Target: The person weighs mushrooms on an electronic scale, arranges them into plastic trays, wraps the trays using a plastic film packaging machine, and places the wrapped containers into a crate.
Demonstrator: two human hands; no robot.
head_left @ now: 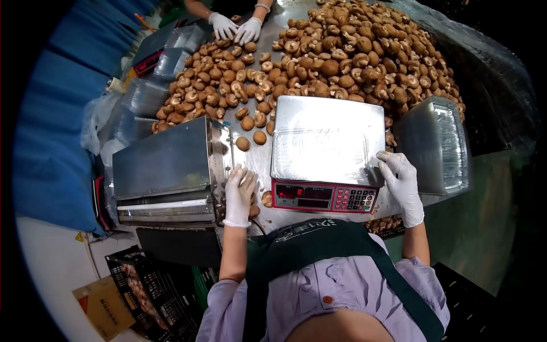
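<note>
My left hand, in a white glove, lies on the metal table between the steel wrapping machine and the red scale; its fingers are spread and it holds nothing. My right hand, also gloved, touches the right edge of the scale's metal plate with thumb and fingertips close together. A clear plastic tray appears to lie on the plate, blurred by glare. The scale display shows 0. Loose mushrooms lie between the machine and the scale.
A large mushroom heap fills the back, a smaller one the left. Stacked clear trays stand at the right, more at the left. A co-worker's gloved hands are at the far edge. A cardboard box stands below left.
</note>
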